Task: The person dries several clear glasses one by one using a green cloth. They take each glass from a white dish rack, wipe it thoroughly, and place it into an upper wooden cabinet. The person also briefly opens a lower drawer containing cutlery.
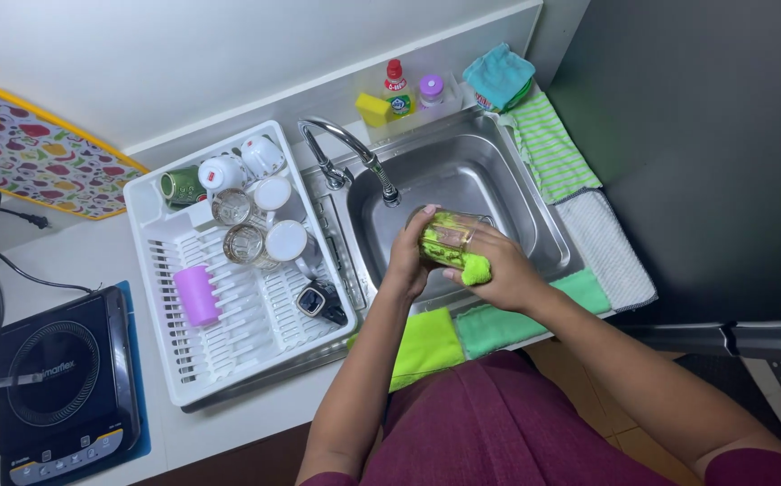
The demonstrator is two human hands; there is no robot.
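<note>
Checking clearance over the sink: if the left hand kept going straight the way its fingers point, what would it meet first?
The left hand points up-frame, holding the glass. Straight on, it would probably meet the faucet spout end first, though depth is hard to judge from above.

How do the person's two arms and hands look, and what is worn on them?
Both forearms are bare from the wrist to above the elbow. The left hand and the right hand wear no gloves, and no watch or bracelet shows. Rings cannot be made out. A maroon short sleeve shows at the right upper arm, matching the maroon garment over the body.
</note>
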